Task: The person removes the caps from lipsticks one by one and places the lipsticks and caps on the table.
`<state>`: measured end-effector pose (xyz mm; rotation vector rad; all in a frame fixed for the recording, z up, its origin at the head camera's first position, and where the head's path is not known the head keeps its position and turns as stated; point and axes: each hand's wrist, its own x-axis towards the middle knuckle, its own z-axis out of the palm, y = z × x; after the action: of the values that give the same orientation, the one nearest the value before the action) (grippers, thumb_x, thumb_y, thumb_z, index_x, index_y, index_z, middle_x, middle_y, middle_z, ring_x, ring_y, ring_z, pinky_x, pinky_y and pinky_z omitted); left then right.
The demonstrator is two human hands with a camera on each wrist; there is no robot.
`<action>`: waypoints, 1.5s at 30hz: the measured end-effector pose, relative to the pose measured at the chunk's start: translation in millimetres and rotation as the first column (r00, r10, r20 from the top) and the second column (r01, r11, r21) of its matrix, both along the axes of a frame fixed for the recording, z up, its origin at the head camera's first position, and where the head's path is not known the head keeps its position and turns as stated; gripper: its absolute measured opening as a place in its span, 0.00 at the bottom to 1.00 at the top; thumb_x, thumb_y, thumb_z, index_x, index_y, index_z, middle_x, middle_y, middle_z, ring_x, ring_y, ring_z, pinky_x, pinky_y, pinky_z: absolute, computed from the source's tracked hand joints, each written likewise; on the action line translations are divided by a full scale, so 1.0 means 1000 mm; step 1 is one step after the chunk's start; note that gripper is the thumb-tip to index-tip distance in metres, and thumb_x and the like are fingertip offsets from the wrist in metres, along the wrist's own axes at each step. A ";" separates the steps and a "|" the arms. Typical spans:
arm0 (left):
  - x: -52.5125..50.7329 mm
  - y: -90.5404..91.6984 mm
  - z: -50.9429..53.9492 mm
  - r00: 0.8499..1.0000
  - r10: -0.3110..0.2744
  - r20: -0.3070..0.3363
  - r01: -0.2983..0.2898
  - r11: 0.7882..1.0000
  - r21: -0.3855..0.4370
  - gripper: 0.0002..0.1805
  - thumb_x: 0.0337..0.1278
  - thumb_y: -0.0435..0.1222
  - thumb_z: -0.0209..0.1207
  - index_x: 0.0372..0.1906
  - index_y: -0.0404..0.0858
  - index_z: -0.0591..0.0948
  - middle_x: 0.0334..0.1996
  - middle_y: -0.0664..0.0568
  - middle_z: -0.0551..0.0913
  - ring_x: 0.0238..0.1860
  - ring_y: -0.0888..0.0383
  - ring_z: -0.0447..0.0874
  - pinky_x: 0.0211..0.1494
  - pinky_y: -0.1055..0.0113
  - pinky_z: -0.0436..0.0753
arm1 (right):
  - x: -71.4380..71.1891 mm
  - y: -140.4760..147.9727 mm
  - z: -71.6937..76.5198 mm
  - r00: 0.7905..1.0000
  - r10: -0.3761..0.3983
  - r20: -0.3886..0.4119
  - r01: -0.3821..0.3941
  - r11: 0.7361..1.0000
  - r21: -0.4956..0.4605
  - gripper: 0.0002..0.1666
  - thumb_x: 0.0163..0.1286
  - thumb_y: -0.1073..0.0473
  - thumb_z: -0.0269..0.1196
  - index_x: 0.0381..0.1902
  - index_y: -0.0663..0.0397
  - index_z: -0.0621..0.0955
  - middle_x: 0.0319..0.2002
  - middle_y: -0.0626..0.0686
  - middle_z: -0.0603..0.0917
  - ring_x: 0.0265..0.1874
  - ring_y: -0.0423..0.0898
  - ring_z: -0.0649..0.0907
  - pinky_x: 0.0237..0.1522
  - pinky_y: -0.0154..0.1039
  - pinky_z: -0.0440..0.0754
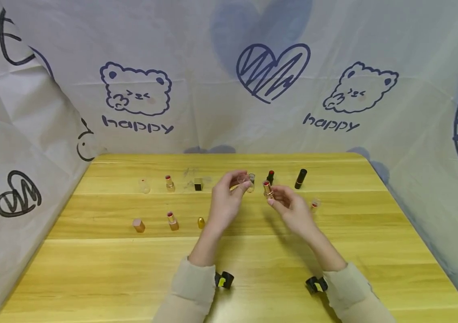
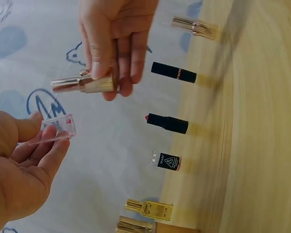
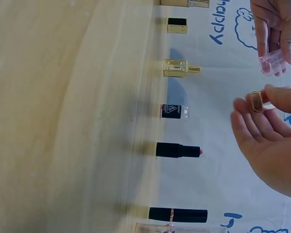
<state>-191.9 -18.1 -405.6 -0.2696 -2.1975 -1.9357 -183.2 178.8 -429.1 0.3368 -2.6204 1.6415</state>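
Note:
My left hand pinches a clear, pink-tinted lipstick cap between thumb and fingers. To its right, my right hand holds an uncapped gold lipstick with a red bullet, its tip pointing up. Cap and lipstick are apart, both raised above the table. Behind the hands stand a small clear and black-labelled tube, an uncapped black lipstick and a capped black lipstick. The left wrist view shows the gold lipstick gripped near its base.
Across the wooden table on the left stand a pink-gold cap, a pink-gold lipstick, a gold cap, another gold lipstick and a black-and-gold cap. A clear-capped lipstick stands right. A printed cloth hangs behind.

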 end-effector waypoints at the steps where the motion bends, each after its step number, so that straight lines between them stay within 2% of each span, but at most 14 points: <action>1: 0.001 0.001 0.001 1.000 -0.021 -0.010 0.021 1.000 -0.012 0.17 0.70 0.30 0.64 0.60 0.30 0.80 0.51 0.43 0.85 0.58 0.49 0.84 0.58 0.68 0.85 | 0.000 0.001 0.000 1.000 -0.015 -0.004 0.015 1.000 -0.013 0.24 0.76 0.64 0.64 0.66 0.68 0.75 0.57 0.64 0.84 0.58 0.58 0.83 0.64 0.49 0.81; 4: 0.003 0.004 0.000 0.996 -0.083 -0.028 0.080 0.994 -0.072 0.18 0.69 0.29 0.65 0.60 0.29 0.80 0.53 0.41 0.84 0.59 0.48 0.84 0.58 0.69 0.84 | 0.001 0.004 0.001 0.999 -0.040 0.001 0.040 0.998 -0.049 0.24 0.74 0.63 0.67 0.64 0.67 0.77 0.56 0.63 0.85 0.57 0.57 0.84 0.63 0.48 0.82; 7: 0.006 0.006 -0.003 0.993 -0.114 -0.024 0.108 0.978 -0.179 0.19 0.68 0.30 0.66 0.60 0.30 0.80 0.55 0.41 0.84 0.59 0.49 0.84 0.58 0.70 0.84 | 0.002 0.008 -0.001 0.999 -0.051 0.009 0.052 0.998 -0.045 0.22 0.73 0.62 0.69 0.61 0.64 0.78 0.53 0.61 0.87 0.56 0.56 0.85 0.63 0.49 0.82; 10: 0.007 0.008 -0.008 0.990 -0.139 -0.003 0.133 0.955 -0.266 0.18 0.68 0.32 0.67 0.58 0.30 0.81 0.52 0.44 0.84 0.57 0.51 0.84 0.57 0.70 0.85 | 0.002 0.012 -0.003 0.999 -0.049 0.005 0.049 0.998 -0.030 0.22 0.72 0.61 0.70 0.60 0.63 0.79 0.52 0.61 0.87 0.55 0.56 0.85 0.63 0.50 0.82; 15: 0.006 0.007 -0.012 0.979 -0.199 0.033 0.197 0.906 -0.374 0.13 0.65 0.33 0.69 0.50 0.34 0.82 0.44 0.49 0.83 0.49 0.53 0.85 0.49 0.71 0.87 | 0.000 0.016 -0.006 1.000 -0.017 -0.007 0.017 1.000 0.007 0.25 0.72 0.62 0.70 0.64 0.64 0.79 0.53 0.61 0.87 0.54 0.57 0.86 0.58 0.48 0.85; 19: 0.004 0.007 -0.014 0.973 -0.219 0.076 0.229 0.851 -0.473 0.11 0.64 0.36 0.71 0.45 0.36 0.81 0.41 0.50 0.82 0.44 0.56 0.84 0.44 0.70 0.86 | -0.004 0.020 -0.009 1.000 0.009 0.000 -0.009 0.998 0.055 0.24 0.70 0.65 0.71 0.60 0.67 0.80 0.50 0.62 0.88 0.50 0.57 0.87 0.53 0.44 0.87; 23: 0.001 0.008 -0.015 0.970 -0.220 0.107 0.240 0.770 -0.591 0.13 0.62 0.39 0.73 0.43 0.37 0.81 0.37 0.52 0.82 0.37 0.58 0.81 0.38 0.69 0.83 | -0.008 0.023 -0.013 0.999 0.040 0.020 -0.042 0.991 0.126 0.20 0.67 0.68 0.72 0.55 0.68 0.81 0.47 0.61 0.89 0.47 0.56 0.88 0.51 0.44 0.88; 25: 0.000 0.008 -0.016 0.966 -0.227 0.124 0.254 0.737 -0.626 0.13 0.61 0.38 0.73 0.41 0.37 0.81 0.34 0.52 0.81 0.33 0.58 0.78 0.34 0.69 0.81 | -0.010 0.025 -0.015 0.998 0.056 0.038 -0.061 0.985 0.160 0.17 0.68 0.68 0.71 0.52 0.67 0.82 0.45 0.60 0.89 0.46 0.55 0.89 0.50 0.45 0.88; 27: -0.001 0.008 -0.017 0.961 -0.232 0.151 0.274 0.712 -0.647 0.13 0.61 0.38 0.73 0.40 0.38 0.80 0.31 0.53 0.79 0.30 0.59 0.76 0.30 0.69 0.78 | -0.011 0.025 -0.017 0.995 0.067 0.067 -0.078 0.980 0.184 0.14 0.67 0.68 0.71 0.50 0.65 0.82 0.44 0.57 0.90 0.45 0.53 0.89 0.49 0.45 0.88; 31: -0.003 0.008 -0.019 0.949 -0.236 0.212 0.316 0.678 -0.663 0.13 0.60 0.36 0.74 0.35 0.40 0.78 0.28 0.54 0.78 0.27 0.60 0.74 0.27 0.70 0.75 | -0.012 0.026 -0.020 0.988 0.091 0.124 -0.117 0.968 0.221 0.13 0.66 0.67 0.73 0.47 0.62 0.83 0.40 0.53 0.91 0.43 0.49 0.90 0.47 0.43 0.88; 36: -0.005 0.007 -0.022 0.935 -0.247 0.253 0.354 0.637 -0.684 0.11 0.62 0.30 0.70 0.32 0.40 0.78 0.27 0.55 0.80 0.27 0.61 0.77 0.27 0.70 0.78 | -0.014 0.026 -0.023 0.979 0.143 0.143 -0.176 0.951 0.254 0.14 0.64 0.69 0.74 0.46 0.62 0.84 0.38 0.52 0.90 0.41 0.48 0.89 0.45 0.42 0.88; 41: -0.006 0.006 -0.025 0.924 -0.262 0.278 0.381 0.585 -0.716 0.08 0.63 0.29 0.67 0.33 0.40 0.78 0.27 0.55 0.80 0.26 0.61 0.76 0.27 0.71 0.77 | -0.015 0.027 -0.025 0.974 0.167 0.155 -0.207 0.933 0.293 0.15 0.62 0.68 0.76 0.44 0.61 0.84 0.35 0.50 0.88 0.37 0.45 0.86 0.41 0.39 0.86; 43: -0.006 0.006 -0.025 0.921 -0.267 0.283 0.388 0.573 -0.722 0.08 0.63 0.29 0.67 0.33 0.40 0.78 0.27 0.55 0.79 0.26 0.61 0.75 0.27 0.71 0.76 | -0.015 0.027 -0.026 0.973 0.168 0.158 -0.210 0.928 0.307 0.15 0.61 0.68 0.76 0.44 0.61 0.84 0.34 0.49 0.87 0.36 0.44 0.86 0.39 0.39 0.86; 45: -0.006 0.006 -0.025 0.918 -0.270 0.290 0.395 0.570 -0.720 0.09 0.63 0.30 0.68 0.33 0.40 0.78 0.27 0.55 0.80 0.26 0.61 0.75 0.27 0.71 0.76 | -0.015 0.027 -0.027 0.973 0.167 0.157 -0.210 0.924 0.320 0.15 0.61 0.67 0.76 0.44 0.61 0.84 0.34 0.49 0.86 0.35 0.43 0.85 0.39 0.38 0.85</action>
<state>-198.0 -12.4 -431.0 -0.7354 -3.1674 -0.9900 -198.2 205.3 -455.8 0.5277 -3.0546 1.2894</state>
